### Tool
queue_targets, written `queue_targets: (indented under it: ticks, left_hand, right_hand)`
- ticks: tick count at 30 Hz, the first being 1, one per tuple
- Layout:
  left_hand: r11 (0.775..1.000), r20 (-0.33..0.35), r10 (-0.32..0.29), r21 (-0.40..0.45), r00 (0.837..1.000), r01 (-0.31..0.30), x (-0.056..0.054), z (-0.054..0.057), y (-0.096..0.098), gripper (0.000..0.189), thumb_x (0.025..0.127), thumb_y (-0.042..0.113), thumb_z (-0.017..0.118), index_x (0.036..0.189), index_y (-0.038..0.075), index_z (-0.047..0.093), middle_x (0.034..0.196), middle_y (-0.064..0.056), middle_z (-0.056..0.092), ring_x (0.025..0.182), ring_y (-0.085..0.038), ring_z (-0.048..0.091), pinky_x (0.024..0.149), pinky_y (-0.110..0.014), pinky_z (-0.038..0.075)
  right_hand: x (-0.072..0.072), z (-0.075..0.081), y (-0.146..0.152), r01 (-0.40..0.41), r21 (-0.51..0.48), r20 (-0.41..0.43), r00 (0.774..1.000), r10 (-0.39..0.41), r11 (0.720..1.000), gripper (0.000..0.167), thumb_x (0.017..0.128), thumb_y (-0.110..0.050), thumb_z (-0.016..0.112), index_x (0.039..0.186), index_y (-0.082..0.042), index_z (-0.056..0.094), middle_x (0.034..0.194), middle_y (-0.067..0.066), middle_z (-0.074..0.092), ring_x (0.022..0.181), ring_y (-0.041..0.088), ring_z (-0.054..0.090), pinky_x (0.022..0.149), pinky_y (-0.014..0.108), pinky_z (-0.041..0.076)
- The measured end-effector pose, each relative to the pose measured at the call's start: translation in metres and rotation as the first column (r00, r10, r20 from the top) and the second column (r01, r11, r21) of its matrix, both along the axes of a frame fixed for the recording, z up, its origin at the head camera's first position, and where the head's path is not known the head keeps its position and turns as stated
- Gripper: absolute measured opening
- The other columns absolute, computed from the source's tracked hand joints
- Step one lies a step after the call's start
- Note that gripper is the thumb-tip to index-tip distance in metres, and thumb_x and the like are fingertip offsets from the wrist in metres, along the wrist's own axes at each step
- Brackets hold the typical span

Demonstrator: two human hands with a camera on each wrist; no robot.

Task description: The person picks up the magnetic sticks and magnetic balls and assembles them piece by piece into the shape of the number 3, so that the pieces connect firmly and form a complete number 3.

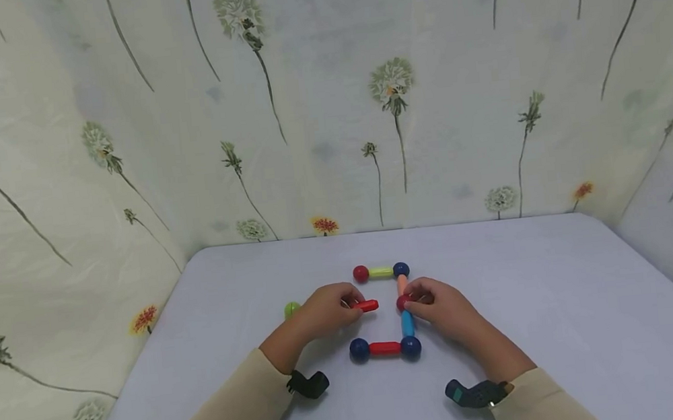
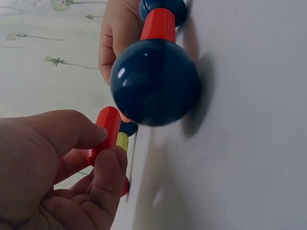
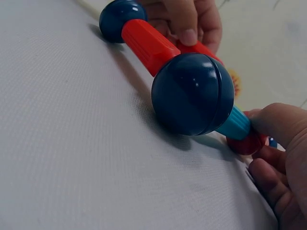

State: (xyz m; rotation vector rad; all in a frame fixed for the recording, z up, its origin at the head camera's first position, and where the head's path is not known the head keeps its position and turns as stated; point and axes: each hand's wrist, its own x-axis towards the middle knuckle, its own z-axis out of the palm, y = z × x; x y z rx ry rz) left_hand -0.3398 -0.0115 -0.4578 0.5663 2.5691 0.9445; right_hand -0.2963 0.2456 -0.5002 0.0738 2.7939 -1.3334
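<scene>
My left hand [image 1: 329, 311] pinches a red rod [image 2: 106, 132] between thumb and fingers, its free end pointing right toward the middle red ball [image 1: 403, 303]. That ball is held by the thumb and fingers of my right hand [image 1: 443, 306]. It joins an orange rod [image 1: 402, 284] above and a blue rod [image 1: 407, 323] below. At the top, a yellow-green rod [image 1: 381, 272] links a dark blue ball [image 1: 400, 269] to a red ball [image 1: 361, 274]. Along the bottom, another red rod [image 1: 385, 348] lies between two dark blue balls, the left one [image 1: 359, 350] nearer my left wrist.
A green ball [image 1: 291, 309] sits behind my left hand, partly hidden by it. The white table [image 1: 564, 296] runs back to a flower-printed cloth [image 1: 326, 103]. Dark straps with small devices are on both wrists, the right one [image 1: 476, 392] close over the table.
</scene>
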Motion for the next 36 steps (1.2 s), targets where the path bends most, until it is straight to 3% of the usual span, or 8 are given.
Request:
queue_targets:
  ticks: [13,25,36]
  left_hand:
    - [0.998,0.007,-0.041,0.037,0.999,0.041,-0.010,0.004,0.018,0.012,0.095,0.016,0.074,0.105,0.023,0.070,0.100,0.004,0.066,0.093,-0.017,0.061,0.076,-0.029,0.056]
    - [0.979,0.099,0.010,0.201,0.995,-0.030,-0.010,-0.004,0.020,0.012,0.097,0.020,0.073,0.107,0.025,0.071,0.110,0.004,0.066,0.099,-0.019,0.063,0.078,-0.032,0.059]
    - [0.975,0.105,0.012,0.219,0.994,-0.035,-0.011,-0.012,0.019,0.013,0.096,0.021,0.075,0.108,0.023,0.070,0.111,0.003,0.066,0.099,-0.019,0.063,0.080,-0.032,0.060]
  right_hand:
    - [0.003,0.002,0.000,0.008,-0.023,-0.005,1.000,-0.008,1.000,0.025,0.097,-0.026,0.075,0.120,-0.021,0.068,0.112,-0.001,0.072,0.105,0.019,0.065,0.086,0.035,0.060]
    - [0.002,0.003,0.001,0.011,-0.021,0.008,1.000,-0.011,1.000,0.028,0.096,-0.027,0.076,0.122,-0.021,0.068,0.113,-0.001,0.071,0.106,0.019,0.065,0.086,0.035,0.060]
    - [0.000,0.003,0.001,-0.005,0.006,-0.012,1.000,0.005,1.000,0.024,0.097,-0.031,0.076,0.118,-0.022,0.069,0.114,-0.002,0.071,0.105,0.018,0.064,0.090,0.037,0.058]
